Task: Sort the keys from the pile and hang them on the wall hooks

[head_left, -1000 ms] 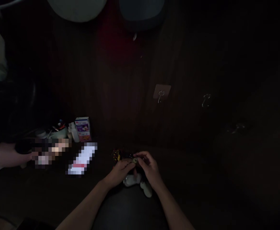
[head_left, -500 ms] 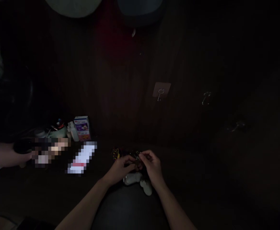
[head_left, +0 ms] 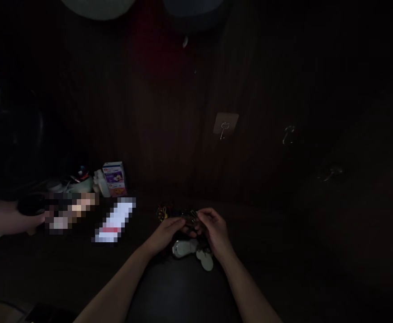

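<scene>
The light is very dim. My left hand [head_left: 168,231] is closed, with thumb and fingers pinched together around something small and dark. Facing it, my right hand [head_left: 216,228] pinches with thumb and forefinger at the same spot, where a thin, shiny dark piece [head_left: 193,216] shows between the hands. I cannot make out its kind. Beyond my left hand lies a tangled dark bundle with yellow and red strands [head_left: 163,213]. Just below my hands are a pale, glossy rounded object [head_left: 184,248] and a smaller pale piece with round lobes [head_left: 206,260].
To the left are a lit, blurred-out screen [head_left: 115,220], a printed box [head_left: 115,179], a white bottle [head_left: 101,183], a pale green cup [head_left: 82,184] and a pink object [head_left: 13,217]. A metal hook [head_left: 224,128] is fixed to the dark upright panel ahead.
My left thumb has moved up and straightened, and its fingers have closed in. My right hand stays nearly in place. The view has shifted slightly.
</scene>
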Available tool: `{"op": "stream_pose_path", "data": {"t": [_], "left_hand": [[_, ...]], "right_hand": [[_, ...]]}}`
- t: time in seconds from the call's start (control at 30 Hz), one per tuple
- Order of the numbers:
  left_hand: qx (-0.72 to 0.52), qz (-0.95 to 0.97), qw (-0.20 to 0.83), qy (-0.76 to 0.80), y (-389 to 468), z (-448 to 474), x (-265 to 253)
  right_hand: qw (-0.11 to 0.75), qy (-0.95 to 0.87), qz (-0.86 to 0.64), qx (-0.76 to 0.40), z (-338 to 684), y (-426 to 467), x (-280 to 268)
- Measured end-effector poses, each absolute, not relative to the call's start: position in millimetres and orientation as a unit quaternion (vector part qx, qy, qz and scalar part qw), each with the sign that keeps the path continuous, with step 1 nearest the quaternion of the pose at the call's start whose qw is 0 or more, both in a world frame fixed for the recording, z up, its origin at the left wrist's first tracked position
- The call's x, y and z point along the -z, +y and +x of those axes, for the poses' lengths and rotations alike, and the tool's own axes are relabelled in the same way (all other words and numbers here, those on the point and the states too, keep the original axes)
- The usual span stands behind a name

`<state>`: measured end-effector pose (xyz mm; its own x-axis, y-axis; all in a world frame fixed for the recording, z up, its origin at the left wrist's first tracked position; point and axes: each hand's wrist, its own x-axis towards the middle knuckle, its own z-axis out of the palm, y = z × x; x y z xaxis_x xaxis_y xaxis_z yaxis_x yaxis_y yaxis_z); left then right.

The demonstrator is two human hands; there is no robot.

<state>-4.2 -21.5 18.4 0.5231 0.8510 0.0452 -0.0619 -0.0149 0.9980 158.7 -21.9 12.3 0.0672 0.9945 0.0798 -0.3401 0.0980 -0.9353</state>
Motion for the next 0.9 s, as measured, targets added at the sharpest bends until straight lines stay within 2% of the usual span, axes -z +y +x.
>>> {"op": "stream_pose_path", "data": {"t": [0.17,0.3,0.43,0.63,0.9], "left_hand": [[-0.37,0.612,0.615,0.331,-21.8,-5.3,-17.4],[-0.404,0.652,0.509,0.391,-21.4,-6.4,-16.9],[-0.419,0.68,0.384,0.463,-18.0,-8.4,-13.6],[-0.42,0.706,0.316,0.475,-14.5,-5.1,-7.9],[-0.42,0.707,0.314,0.474,-16.8,0.2,-12.6]], "right_hand": [[0.606,-0.433,-0.38,-0.548,163.0,-24.6,-12.3],[0.612,-0.457,-0.394,-0.51,174.4,-26.6,-16.2],[0.633,-0.479,-0.443,-0.416,194.1,-26.6,-31.1],[0.626,-0.53,-0.518,-0.241,240.0,-22.3,-60.6],[0.76,-0.362,-0.52,-0.145,325.7,-8.4,-83.8]]}}
